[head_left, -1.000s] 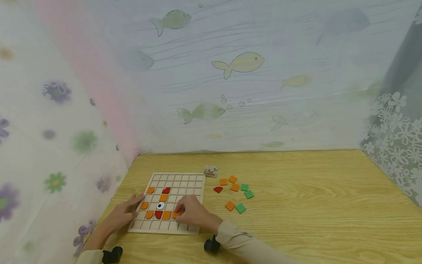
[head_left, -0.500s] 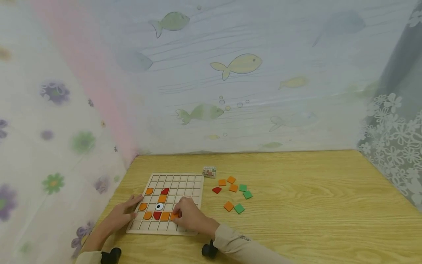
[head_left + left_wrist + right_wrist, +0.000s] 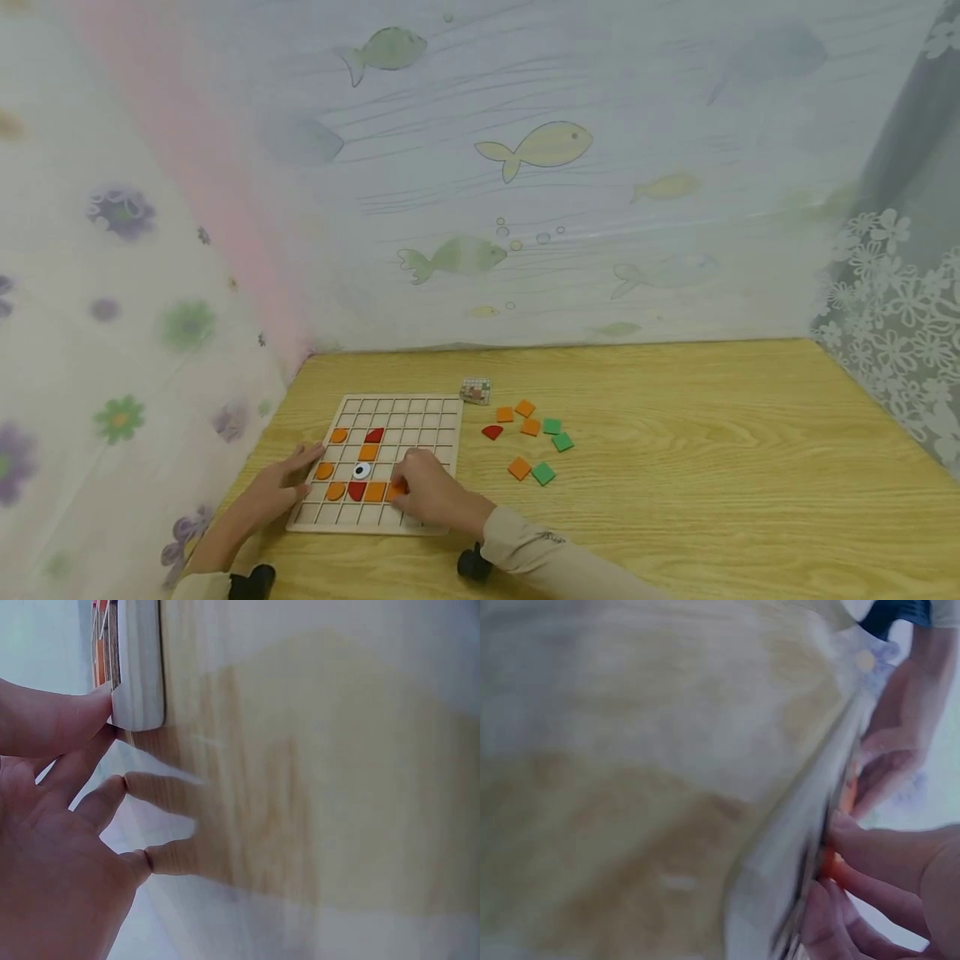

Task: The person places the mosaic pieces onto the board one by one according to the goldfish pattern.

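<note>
A pale wooden grid board point(image 3: 420, 410) lies at the table's front left. My left hand point(image 3: 272, 490) rests along its left edge with fingers spread; in the left wrist view the thumb point(image 3: 67, 716) touches the board's rim. Over the lower right part of the board, my right hand point(image 3: 433, 492) pinches an orange square tile point(image 3: 393, 492) in a grid cell, partly hidden by the fingers. Just left of it sit an orange square point(image 3: 375, 492), a red quarter-round tile point(image 3: 356, 492) and an orange round tile point(image 3: 335, 491). Above these lies a white eye disc point(image 3: 362, 471).
Right of the board are loose orange squares point(image 3: 519, 468), green squares point(image 3: 543, 474) and a red quarter-round piece point(image 3: 492, 432). A small pattern card point(image 3: 476, 390) lies at the board's top right corner. The patterned curtain point(image 3: 225, 275) borders the table on the left.
The head view shifts slightly left. My right hand stays at the same cell, its fingertips on the orange square tile. The left hand keeps its place on the board's edge.
</note>
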{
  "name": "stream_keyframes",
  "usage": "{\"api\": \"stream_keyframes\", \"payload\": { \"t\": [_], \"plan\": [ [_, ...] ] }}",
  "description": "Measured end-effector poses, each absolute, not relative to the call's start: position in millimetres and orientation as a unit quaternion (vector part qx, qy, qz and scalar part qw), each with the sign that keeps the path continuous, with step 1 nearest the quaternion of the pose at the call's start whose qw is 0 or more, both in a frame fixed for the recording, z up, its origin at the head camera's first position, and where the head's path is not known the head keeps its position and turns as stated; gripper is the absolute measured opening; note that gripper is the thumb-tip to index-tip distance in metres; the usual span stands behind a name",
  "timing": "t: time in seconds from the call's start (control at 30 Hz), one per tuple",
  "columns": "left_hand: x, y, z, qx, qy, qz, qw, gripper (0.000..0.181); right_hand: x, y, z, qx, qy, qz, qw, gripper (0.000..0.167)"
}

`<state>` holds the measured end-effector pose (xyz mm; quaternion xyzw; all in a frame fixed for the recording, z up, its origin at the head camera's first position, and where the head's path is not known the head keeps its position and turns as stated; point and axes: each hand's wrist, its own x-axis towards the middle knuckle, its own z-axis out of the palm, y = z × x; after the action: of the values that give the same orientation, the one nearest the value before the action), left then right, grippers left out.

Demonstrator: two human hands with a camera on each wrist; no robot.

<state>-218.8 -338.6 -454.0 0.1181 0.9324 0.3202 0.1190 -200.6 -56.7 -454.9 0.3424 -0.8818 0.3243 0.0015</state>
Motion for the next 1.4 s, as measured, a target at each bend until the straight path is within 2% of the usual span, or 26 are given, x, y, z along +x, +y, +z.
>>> {"api": "stream_keyframes", "payload": {
  "t": [0.17,0.43,0.8,1.1,1.4],
  "plan": [
    [-219,-340,-454,0.115,0.934,0.317,0.119,0.064,-201,-54,-451,0.342,-0.877,0.336,-0.031,0.015],
    [-219,-339,-456,0.111,0.930,0.328,0.122,0.064,-204,-56,-456,0.351,-0.875,0.333,-0.004,0.014],
    [-218,-337,-454,0.108,0.931,0.326,0.124,0.064,-207,-45,-454,0.367,-0.859,0.356,-0.023,0.015],
    [-218,-338,-455,0.114,0.930,0.326,0.121,0.063,-208,-11,-445,0.359,-0.859,0.362,-0.050,0.018],
    [-219,-341,-458,0.110,0.932,0.323,0.121,0.064,-214,38,-448,0.330,-0.871,0.362,-0.039,0.022]
  ]
}}
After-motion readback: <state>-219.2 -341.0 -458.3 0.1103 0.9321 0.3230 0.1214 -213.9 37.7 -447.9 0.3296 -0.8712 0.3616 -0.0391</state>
